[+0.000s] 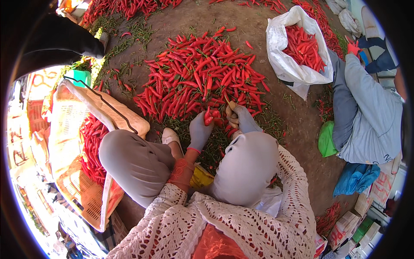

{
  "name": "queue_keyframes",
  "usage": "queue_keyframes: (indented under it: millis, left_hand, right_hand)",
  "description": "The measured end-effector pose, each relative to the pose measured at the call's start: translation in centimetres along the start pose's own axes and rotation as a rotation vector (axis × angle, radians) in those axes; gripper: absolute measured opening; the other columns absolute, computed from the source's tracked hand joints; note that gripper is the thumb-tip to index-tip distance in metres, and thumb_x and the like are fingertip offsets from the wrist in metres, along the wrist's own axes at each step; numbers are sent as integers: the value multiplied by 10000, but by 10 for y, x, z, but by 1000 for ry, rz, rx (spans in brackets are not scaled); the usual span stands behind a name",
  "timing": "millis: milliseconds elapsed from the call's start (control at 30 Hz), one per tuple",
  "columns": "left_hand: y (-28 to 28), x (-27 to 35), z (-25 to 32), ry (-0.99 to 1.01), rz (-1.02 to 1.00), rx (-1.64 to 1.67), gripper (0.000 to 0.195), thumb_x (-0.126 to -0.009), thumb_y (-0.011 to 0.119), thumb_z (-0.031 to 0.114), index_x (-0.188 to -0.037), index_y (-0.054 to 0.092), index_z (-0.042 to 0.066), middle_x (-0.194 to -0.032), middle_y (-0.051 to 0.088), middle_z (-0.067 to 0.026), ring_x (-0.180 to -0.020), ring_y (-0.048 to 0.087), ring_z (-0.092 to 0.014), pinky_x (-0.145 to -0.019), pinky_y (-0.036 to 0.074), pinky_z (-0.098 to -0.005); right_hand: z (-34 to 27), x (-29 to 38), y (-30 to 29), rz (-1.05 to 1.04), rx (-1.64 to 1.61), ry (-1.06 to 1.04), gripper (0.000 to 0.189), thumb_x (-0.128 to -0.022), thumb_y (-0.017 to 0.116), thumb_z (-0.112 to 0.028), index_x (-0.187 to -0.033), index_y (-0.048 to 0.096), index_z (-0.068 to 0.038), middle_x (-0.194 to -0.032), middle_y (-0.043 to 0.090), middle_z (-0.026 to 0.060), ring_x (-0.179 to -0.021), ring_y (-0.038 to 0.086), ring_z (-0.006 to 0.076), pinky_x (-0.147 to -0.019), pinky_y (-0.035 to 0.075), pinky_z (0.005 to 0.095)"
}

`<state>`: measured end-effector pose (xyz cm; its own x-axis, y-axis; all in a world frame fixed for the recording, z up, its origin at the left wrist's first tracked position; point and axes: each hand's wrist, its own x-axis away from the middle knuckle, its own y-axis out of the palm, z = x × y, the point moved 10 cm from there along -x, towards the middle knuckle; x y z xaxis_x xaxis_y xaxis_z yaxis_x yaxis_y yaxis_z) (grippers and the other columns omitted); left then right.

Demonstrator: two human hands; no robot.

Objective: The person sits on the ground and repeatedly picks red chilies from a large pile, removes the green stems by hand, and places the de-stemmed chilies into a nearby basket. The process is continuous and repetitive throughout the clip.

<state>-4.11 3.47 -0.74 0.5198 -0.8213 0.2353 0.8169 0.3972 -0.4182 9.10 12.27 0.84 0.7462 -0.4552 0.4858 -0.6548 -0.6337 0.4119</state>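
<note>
Before me a large heap of red chili peppers (200,71), many with green stems, lies on the brown ground. My left hand (200,131), in a grey glove, is closed around a few red chili peppers (208,117) at the heap's near edge. Just to its right, my right hand (244,118) wears a grey glove with stained fingertips. A thin yellowish piece (227,99) sticks out from its fingers; whether it is a stem or a small tool is unclear. More red peppers show between the hands. Loose green stems (216,152) litter the ground beneath them.
An orange plastic crate (72,181) holding red peppers stands at left, by my knee. A white woven sack (275,48) of peppers stands at upper right. A seated person (372,113) is at right, near a blue bag (355,178). Another person's dark-clothed leg (58,39) reaches in at upper left.
</note>
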Motion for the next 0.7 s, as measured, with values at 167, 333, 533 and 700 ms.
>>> queue_keyframes:
  millis: [167,333,533,700]
  left_hand:
    - [3,3,-83,-585,203,910,189,-801,699,138,-938,619,37,-699,621,-64,-532,573,-183,-482,478,-307]
    - [8,-12,-51,-501,56,987,235,-816,703,154,-993,621,22,-690,615,-60,-532,576,-175,-494,487,-293]
    - [-8,-26,-9,-367,113,990,223,-810,680,70,-1007,597,6,-789,630,-55,-609,581,-134,-548,473,-250]
    - [14,-17,24,-113,-47,717,345,-782,703,126,-1079,553,29,-924,626,-50,-745,620,-142,-650,516,-272]
  right_hand:
    - [-76,-34,-17,292,1136,-725,203,-946,500,-259,-1035,611,-115,-833,568,75,-681,606,250,-597,491,383]
    - [-69,-145,-15,302,1536,-625,210,-903,560,-261,-1054,613,-125,-1003,549,150,-819,613,326,-670,503,458]
    - [-88,-94,7,375,1224,-700,197,-878,601,-242,-922,599,-50,-943,560,141,-767,605,355,-623,491,430]
    - [-75,-23,23,399,678,-600,234,-925,567,-230,-853,577,-7,-726,561,76,-583,559,246,-510,429,343]
